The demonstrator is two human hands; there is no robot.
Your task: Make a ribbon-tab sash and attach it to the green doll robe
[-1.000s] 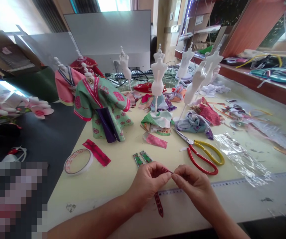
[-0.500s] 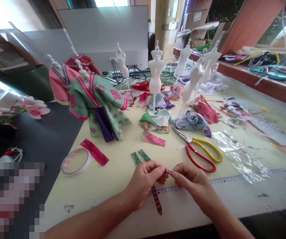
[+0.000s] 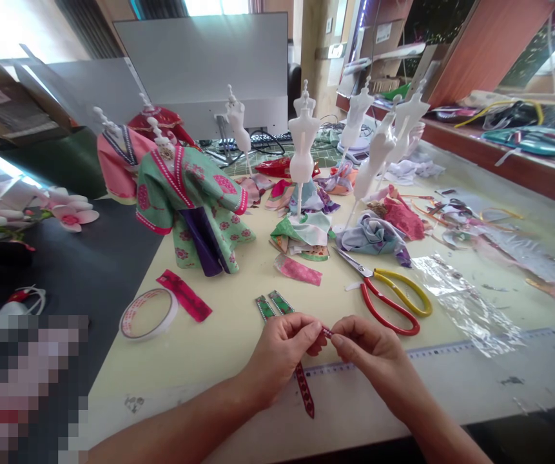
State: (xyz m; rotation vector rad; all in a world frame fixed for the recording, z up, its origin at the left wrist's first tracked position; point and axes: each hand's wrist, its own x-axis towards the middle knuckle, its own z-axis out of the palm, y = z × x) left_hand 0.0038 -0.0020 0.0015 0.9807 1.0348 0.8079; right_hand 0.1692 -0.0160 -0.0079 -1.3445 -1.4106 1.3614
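A narrow dark red patterned ribbon (image 3: 305, 391) is pinched between my two hands, with its pointed tail hanging below my left hand (image 3: 287, 348). My right hand (image 3: 368, 345) grips the short stretch with white dots, thumb against fingers. Both hands are closed over the front of the table, a small gap between them. Two green patterned strips (image 3: 282, 301) with white dotted edges lie just behind my left hand. Beyond my right hand rest scissors (image 3: 388, 299) with one red and one yellow handle, blades pointing away. Under the hands runs a clear ruler (image 3: 436, 350).
At left are a tape roll (image 3: 147, 314) and a crimson fabric strip (image 3: 186, 296). Small mannequins stand behind, one in a green robe (image 3: 209, 212), others bare white (image 3: 303, 145). Fabric scraps (image 3: 378, 232) surround their bases. A clear plastic bag (image 3: 465, 303) lies right.
My right hand has shifted very slightly left along the ribbon, and a little more of the dotted stretch shows between the fingers. Otherwise the scene is the same.
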